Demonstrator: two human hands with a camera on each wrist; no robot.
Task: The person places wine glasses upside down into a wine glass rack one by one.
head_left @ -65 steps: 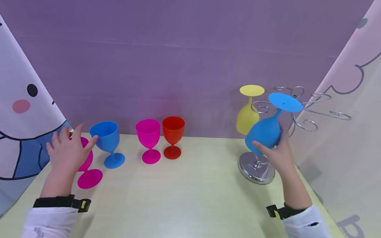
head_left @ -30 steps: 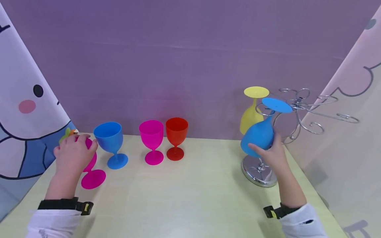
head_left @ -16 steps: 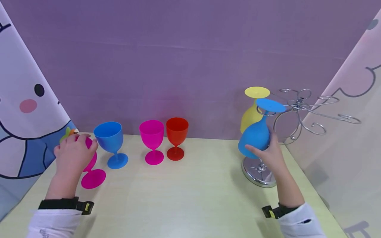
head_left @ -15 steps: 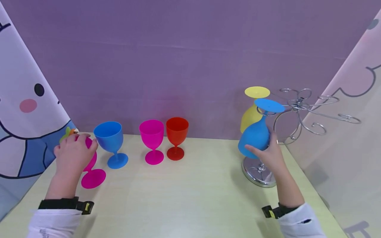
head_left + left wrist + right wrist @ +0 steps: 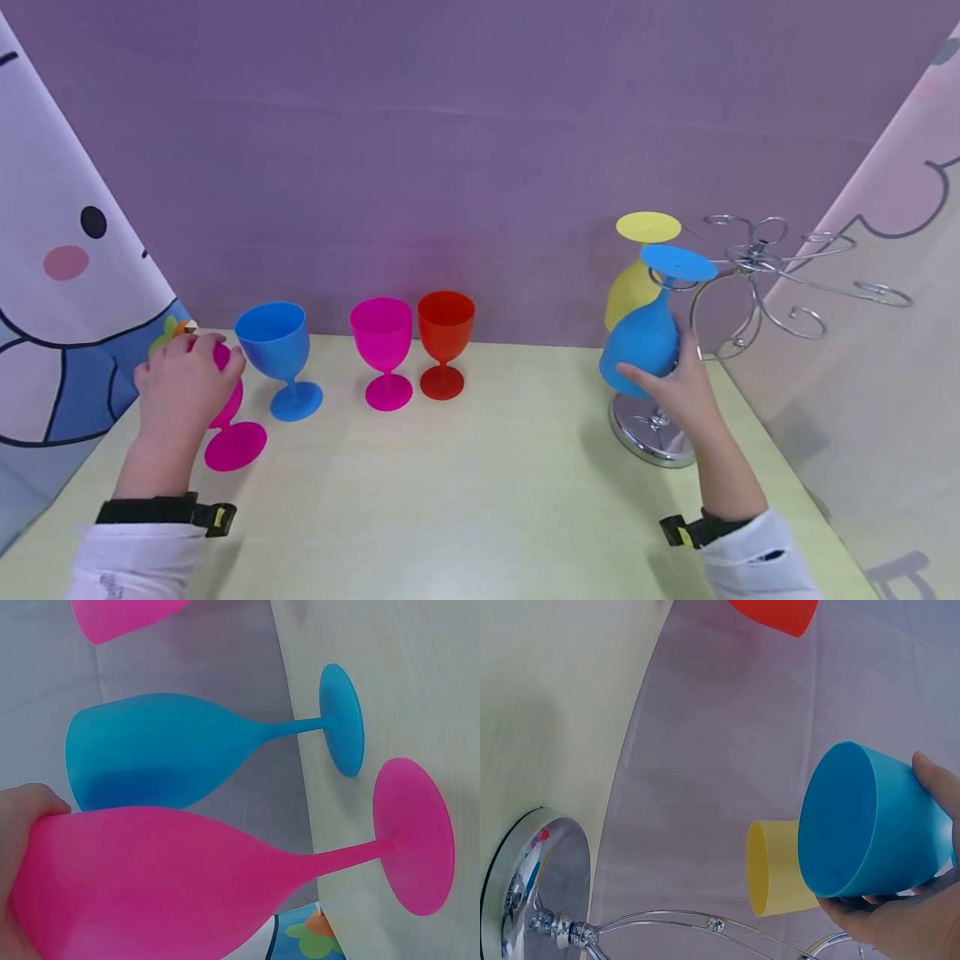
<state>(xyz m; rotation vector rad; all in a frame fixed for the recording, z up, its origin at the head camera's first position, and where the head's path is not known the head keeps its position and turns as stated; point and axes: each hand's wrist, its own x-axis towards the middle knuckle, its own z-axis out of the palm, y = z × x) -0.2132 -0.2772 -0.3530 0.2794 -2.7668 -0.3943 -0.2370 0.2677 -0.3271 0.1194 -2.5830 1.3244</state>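
My left hand (image 5: 183,387) grips the bowl of an upright pink goblet (image 5: 165,877) near its rim, from above. The goblet's foot stands on the table at the left. My right hand (image 5: 686,387) holds a blue goblet (image 5: 641,346) upside down by its bowl, tilted, at the metal stemware rack (image 5: 750,258). Its stem is at a curled wire loop on the rack's left side, with the foot above the loop. Whether the foot rests on the wire I cannot tell. Behind it hangs an inverted yellow goblet (image 5: 630,292), partly hidden.
Along the table's back edge stand a second blue goblet (image 5: 273,337), a second pink goblet (image 5: 382,329) and a red goblet (image 5: 446,321), all upright. The rack's round chrome base (image 5: 652,433) stands at the right. Its other curled arms spread out rightward. A purple backdrop (image 5: 480,167) rises behind.
My left hand has come down from beside the pink goblet and taken hold of its bowl. My right hand has moved the inverted blue goblet left, to the rack's loop; lately both hands stay almost still.
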